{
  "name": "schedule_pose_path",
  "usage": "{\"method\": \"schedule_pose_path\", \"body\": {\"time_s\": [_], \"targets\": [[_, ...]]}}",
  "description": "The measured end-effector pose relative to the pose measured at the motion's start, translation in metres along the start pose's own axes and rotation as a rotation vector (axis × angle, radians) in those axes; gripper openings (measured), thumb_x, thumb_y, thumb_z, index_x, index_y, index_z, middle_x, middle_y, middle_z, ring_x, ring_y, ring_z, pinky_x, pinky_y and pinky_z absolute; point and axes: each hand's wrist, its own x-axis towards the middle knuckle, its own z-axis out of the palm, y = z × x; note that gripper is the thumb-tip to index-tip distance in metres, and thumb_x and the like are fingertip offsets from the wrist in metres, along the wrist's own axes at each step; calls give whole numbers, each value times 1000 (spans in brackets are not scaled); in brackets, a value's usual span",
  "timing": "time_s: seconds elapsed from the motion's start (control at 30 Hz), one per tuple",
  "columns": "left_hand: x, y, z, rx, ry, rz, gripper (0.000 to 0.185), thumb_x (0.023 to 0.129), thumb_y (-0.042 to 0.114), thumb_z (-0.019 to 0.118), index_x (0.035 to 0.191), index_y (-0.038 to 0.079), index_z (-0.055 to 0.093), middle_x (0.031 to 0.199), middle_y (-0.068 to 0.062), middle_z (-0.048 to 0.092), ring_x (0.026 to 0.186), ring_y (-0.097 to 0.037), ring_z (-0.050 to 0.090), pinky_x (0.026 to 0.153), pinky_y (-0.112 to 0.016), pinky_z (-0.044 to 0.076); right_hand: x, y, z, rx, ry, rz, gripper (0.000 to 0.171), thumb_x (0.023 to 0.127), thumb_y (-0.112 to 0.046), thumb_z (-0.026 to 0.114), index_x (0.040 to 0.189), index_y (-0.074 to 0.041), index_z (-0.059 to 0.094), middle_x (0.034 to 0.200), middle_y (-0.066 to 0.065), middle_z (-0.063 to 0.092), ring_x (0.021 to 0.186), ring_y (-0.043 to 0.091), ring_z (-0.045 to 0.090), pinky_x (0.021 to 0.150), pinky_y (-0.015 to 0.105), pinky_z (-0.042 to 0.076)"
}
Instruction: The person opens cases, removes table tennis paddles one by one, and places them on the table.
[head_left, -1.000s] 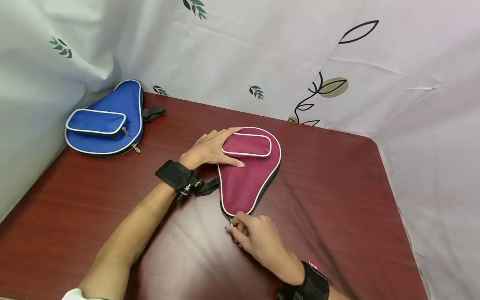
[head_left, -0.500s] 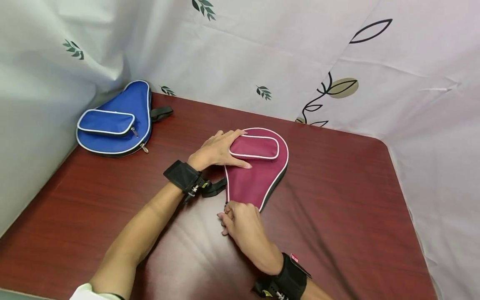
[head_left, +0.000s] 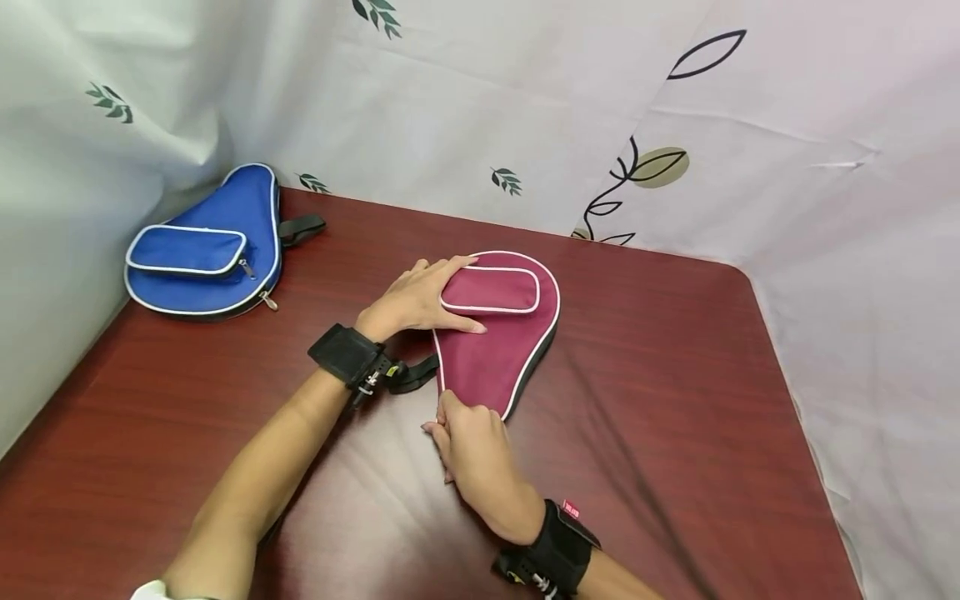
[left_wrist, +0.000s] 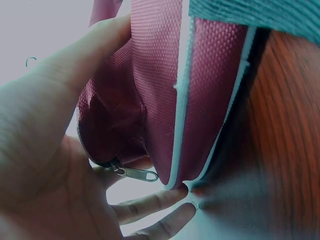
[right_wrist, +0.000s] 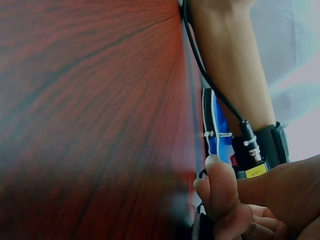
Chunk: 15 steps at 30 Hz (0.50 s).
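A maroon paddle case (head_left: 480, 358) with white piping and a small front pocket (head_left: 491, 290) lies on the table, its narrow end toward me. My left hand (head_left: 416, 302) presses on its left side with spread, fairly straight fingers, the thumb below the pocket and the fingers above it. In the left wrist view, the pocket's metal zipper pull (left_wrist: 137, 173) hangs near those fingers. My right hand (head_left: 480, 450) covers the case's narrow end. Its thumb and index finger (right_wrist: 222, 182) pinch at the lower left edge, on the case's zipper pull, which they hide.
A blue paddle case (head_left: 225, 217) of the same shape lies at the back left of the reddish-brown table (head_left: 660, 375). A black strap (head_left: 414, 375) sticks out from the maroon case's left side. White patterned curtain (head_left: 450, 100) borders the table behind and on both sides.
My right hand has moved from the tip of the narrow end up and left along the maroon case's left edge, still pinching. The left hand stays on the case. The head view shifts slightly.
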Motion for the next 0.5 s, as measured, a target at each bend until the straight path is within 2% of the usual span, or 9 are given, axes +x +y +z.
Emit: {"method": "schedule_pose_path", "body": {"time_s": [0.07,0.13,0.23,0.3,0.33,0.4,0.47,0.5], "targets": [[-2,-1,0,-3,7,-10,114,65,73,81,158,31,30,140,-1,52,111,-26,44,97,-49,41,0,-1,-1,-42,-1,-14,35,84,-31,83,76,-16,52,49,-10,47,52,21,65,52,37,52],[-3,-1,1,0,8,-28,114,65,74,82,158,33,30,141,-1,52,111,-26,45,95,-49,41,2,1,-7,-15,-29,-32,36,85,-34,82,76,-14,52,51,-9,48,47,18,64,51,33,52],[-6,0,1,3,14,-47,115,64,74,82,158,36,29,140,-1,53,109,-26,46,92,-47,43,8,13,-33,168,-153,7,34,92,-37,75,79,-14,54,52,-9,52,39,10,58,49,29,50],[-5,2,1,3,19,-46,115,64,73,83,158,37,29,139,-2,54,107,-26,47,90,-47,44,16,33,-56,311,-195,82,30,97,-40,68,84,-15,57,54,-7,57,38,7,57,50,26,51],[-4,3,0,3,21,-42,115,64,73,83,158,38,28,139,-2,54,107,-27,47,89,-47,44,22,46,-68,372,-185,139,29,99,-40,65,86,-15,59,56,-4,60,40,11,60,50,27,50],[-3,6,0,5,24,-34,114,64,72,83,158,38,28,140,-3,53,109,-28,48,89,-48,45,34,78,-86,427,-119,234,27,103,-38,60,92,-14,63,62,2,65,46,19,65,53,29,52],[-2,10,-1,19,25,-32,114,65,71,83,159,37,28,144,-4,50,115,-29,47,90,-50,46,45,115,-94,453,-50,312,27,105,-34,57,97,-9,64,67,7,68,52,24,68,54,30,52],[-3,13,-1,32,26,-32,113,67,70,83,159,37,27,149,-6,46,120,-31,46,92,-52,45,49,131,-95,478,-43,351,26,105,-29,57,100,-4,63,69,10,69,55,26,69,53,30,53]]}}
